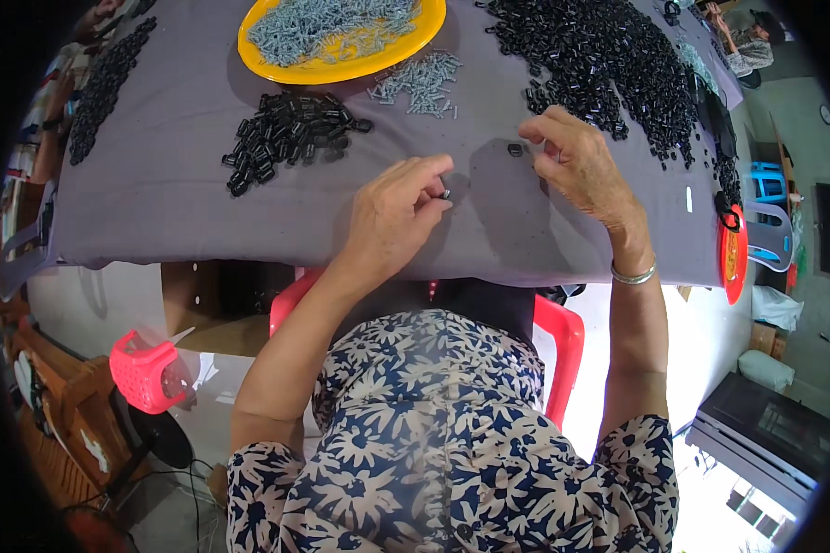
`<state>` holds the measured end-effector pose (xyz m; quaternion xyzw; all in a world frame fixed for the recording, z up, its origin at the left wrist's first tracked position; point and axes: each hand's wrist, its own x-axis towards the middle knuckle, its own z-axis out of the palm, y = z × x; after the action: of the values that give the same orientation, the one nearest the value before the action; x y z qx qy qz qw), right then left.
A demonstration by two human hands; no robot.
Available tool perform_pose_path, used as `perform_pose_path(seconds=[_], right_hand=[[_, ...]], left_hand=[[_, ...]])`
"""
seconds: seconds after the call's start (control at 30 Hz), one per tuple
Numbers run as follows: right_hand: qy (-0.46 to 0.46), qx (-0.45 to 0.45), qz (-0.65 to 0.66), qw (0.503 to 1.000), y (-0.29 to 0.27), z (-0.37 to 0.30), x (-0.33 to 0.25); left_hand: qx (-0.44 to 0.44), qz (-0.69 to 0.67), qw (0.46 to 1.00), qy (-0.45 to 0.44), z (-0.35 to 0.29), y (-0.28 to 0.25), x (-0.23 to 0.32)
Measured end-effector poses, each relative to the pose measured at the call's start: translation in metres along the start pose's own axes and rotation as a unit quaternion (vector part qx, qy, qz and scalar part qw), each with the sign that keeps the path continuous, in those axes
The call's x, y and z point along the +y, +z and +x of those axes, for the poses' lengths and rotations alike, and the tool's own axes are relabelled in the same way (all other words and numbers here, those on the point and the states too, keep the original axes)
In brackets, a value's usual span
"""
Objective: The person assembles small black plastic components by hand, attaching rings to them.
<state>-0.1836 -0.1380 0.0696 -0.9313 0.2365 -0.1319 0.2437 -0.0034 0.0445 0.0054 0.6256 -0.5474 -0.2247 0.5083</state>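
My left hand (397, 212) is above the near part of the table. Its thumb and fingers close on a small dark piece with a shiny metal end (446, 194), mostly hidden by the fingers. Farther right, my right hand (576, 166) has its fingers curled in toward the thumb. A pale glint shows between them, too small to name. Just left of its fingertips lies a single small black plastic piece (515, 149). Beyond my left hand is a small heap of black plastic pieces (290, 138). A loose pile of grey screws (422, 83) lies farther off.
A yellow oval tray (341, 72) heaped with screws stands at the far side. A large spread of black pieces (599, 64) covers the far right, another strip (111, 88) the far left. The grey tablecloth's front edge (489, 276) lies close to me. Other people sit at both far corners.
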Motion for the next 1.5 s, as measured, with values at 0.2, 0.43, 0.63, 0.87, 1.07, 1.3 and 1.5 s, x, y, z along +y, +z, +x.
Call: perform_pose_path(seconds=[0.2, 0.43, 0.63, 0.87, 1.07, 1.3, 1.5], right_hand=[[-0.097, -0.026, -0.04, 0.994, 0.009, 0.015, 0.005], [-0.075, -0.086, -0.088, 0.99, 0.007, 0.022, 0.008], [0.019, -0.13, -0.03, 0.991, 0.0, 0.02, 0.0], [-0.061, 0.044, 0.035, 0.997, 0.017, 0.006, -0.011], [-0.061, 0.031, 0.016, 0.998, 0.018, -0.005, -0.012], [0.138, 0.008, 0.335, 0.932, 0.048, -0.016, -0.025], [0.129, 0.051, 0.387, 0.912, 0.074, -0.02, -0.04]], left_hand=[[0.004, 0.007, 1.0, 0.004, 0.001, 0.0, 0.0], [-0.003, -0.008, 1.0, 0.008, 0.001, 0.0, -0.002], [0.001, -0.024, 0.999, -0.033, -0.002, 0.001, -0.001], [0.001, -0.012, 1.0, -0.025, -0.003, 0.0, -0.001], [0.001, -0.014, 0.999, -0.04, -0.005, 0.0, -0.003], [0.001, -0.01, 0.999, -0.04, 0.001, 0.001, -0.002], [0.001, -0.003, 0.999, -0.045, 0.0, 0.001, -0.004]])
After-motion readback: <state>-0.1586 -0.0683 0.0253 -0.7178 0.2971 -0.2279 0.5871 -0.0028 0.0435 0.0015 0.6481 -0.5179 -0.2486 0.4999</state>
